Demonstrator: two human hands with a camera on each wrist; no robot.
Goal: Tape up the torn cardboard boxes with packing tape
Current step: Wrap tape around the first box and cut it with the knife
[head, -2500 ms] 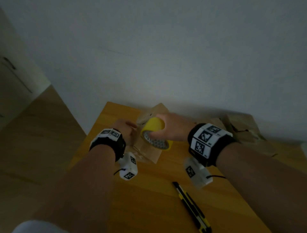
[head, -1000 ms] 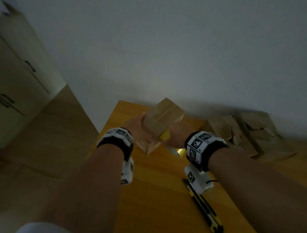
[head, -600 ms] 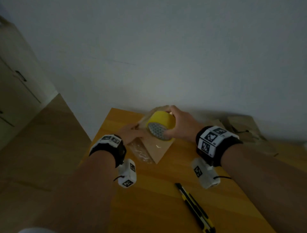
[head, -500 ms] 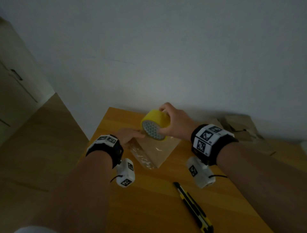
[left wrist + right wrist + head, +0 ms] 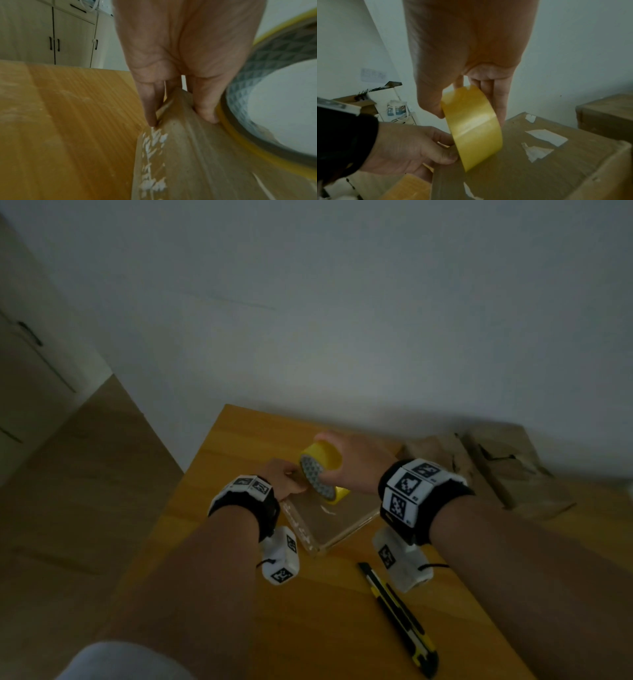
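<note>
Fingers, head view: the right hand (image 5: 356, 463) is curled round the yellow tape roll (image 5: 322, 470), which is held on edge over the far left corner of the cardboard box (image 5: 337, 520); the left hand (image 5: 286, 479) is set at that same corner, its fingers largely hidden by the roll.
Box, head view: it lies flat on the bench (image 5: 239, 460), with clear tape seen along its two near edges — judged already sealed there.
Remaining, head view: torn boxes (image 5: 496, 467) are piled at the far right against the wall, and no tape can be made out on them; a utility knife (image 5: 399, 616) lies unused on the near bench.
Fingers, left wrist view: the corner of the box (image 5: 197, 155) is pinched between the fingers (image 5: 150, 108) on its side and the thumb on top, just beside the roll (image 5: 257, 108).
Fingers, right wrist view: the roll (image 5: 474, 127) is gripped between thumb and fingers (image 5: 500, 97), and its lower rim touches the box top (image 5: 556, 162).
Progress: a strip appears to be starting at this corner — cutting and the other boxes are judged still to come.
</note>
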